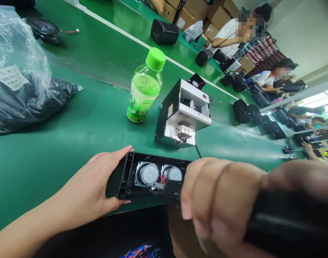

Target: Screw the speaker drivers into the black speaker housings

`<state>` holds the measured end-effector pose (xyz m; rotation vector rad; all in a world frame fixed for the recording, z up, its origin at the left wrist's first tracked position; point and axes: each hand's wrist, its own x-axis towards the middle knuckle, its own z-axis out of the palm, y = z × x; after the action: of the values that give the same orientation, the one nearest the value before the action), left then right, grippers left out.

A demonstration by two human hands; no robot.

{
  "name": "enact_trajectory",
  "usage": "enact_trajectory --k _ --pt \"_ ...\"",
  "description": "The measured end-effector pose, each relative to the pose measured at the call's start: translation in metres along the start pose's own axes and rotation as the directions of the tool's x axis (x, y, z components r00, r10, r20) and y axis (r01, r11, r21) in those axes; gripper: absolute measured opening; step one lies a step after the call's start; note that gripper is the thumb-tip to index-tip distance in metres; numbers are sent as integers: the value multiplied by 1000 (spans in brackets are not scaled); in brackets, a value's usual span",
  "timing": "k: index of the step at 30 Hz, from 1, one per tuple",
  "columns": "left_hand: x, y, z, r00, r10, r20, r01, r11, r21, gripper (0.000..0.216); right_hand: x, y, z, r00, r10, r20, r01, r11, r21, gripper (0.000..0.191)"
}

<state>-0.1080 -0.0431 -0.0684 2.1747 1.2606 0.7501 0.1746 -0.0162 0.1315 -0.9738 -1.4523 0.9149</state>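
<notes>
My left hand (pixel 99 182) grips the left end of a black speaker panel (pixel 128 184), thumb and fingers on opposite edges. Two round speaker drivers (pixel 149 174) with grey magnets sit in the panel, red wires between them. Closed around a thick black tool, apparently an electric screwdriver (pixel 293 218), my right hand (pixel 220 193) is close to the camera. The tool's dark nose (pixel 173 192) is over the panel's right part; its tip and that end of the panel are hidden. Just behind stands a silver and black screw feeder (pixel 189 114).
A green-capped drink bottle (pixel 145 86) stands left of the feeder. At the far left lie a clear plastic bag (pixel 21 86) of small dark parts and a loose speaker (pixel 42 27). Beyond a white strip are black speaker cases (pixel 165 31), cardboard boxes (pixel 185 18) and several people working.
</notes>
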Motion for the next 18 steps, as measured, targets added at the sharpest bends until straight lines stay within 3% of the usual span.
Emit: enact_trajectory --k 4,8,18 --pt "1 4 5 999 7 -35 -8 1000 -28 134 25 6 26 995 23 93 -25 1000 17 56" --pt "2 6 7 999 15 -48 -18 998 -67 128 44 3 37 984 42 171 -48 998 30 53" --pt "5 11 6 996 39 -76 -47 994 -99 129 12 15 34 933 62 353 -81 996 37 47"
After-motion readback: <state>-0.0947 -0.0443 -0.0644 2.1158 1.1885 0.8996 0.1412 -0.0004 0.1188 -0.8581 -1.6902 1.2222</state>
